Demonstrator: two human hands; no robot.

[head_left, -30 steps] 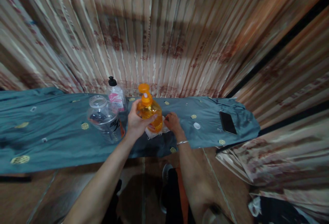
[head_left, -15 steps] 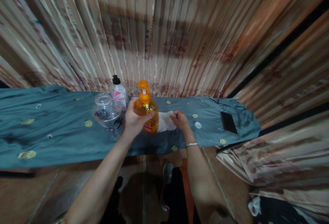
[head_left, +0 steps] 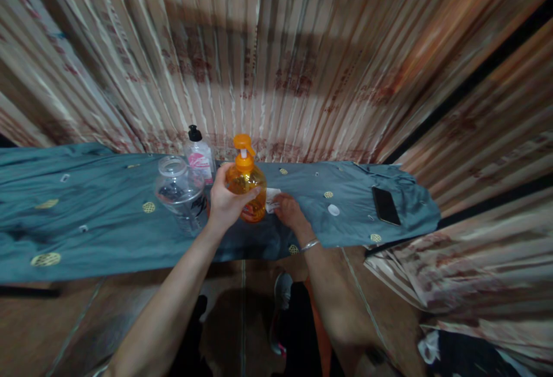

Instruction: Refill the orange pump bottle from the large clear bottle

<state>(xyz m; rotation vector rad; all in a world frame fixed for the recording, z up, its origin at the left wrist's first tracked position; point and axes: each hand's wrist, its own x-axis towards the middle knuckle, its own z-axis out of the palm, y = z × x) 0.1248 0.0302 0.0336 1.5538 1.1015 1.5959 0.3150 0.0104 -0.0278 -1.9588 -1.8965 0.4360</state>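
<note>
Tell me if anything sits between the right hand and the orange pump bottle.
Only the white cloth lies between them, under the right hand and against the orange pump bottle. The left hand grips the bottle from the other side.

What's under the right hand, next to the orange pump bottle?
A white cloth shows at the fingertips of the right hand, lying on the teal tablecloth beside the orange pump bottle. The hand covers most of it.

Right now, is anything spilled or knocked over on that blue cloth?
No spill or tipped bottle shows. The orange pump bottle stands upright in the left hand; the right hand presses a white cloth beside it. A small white cap lies loose nearby.
</note>
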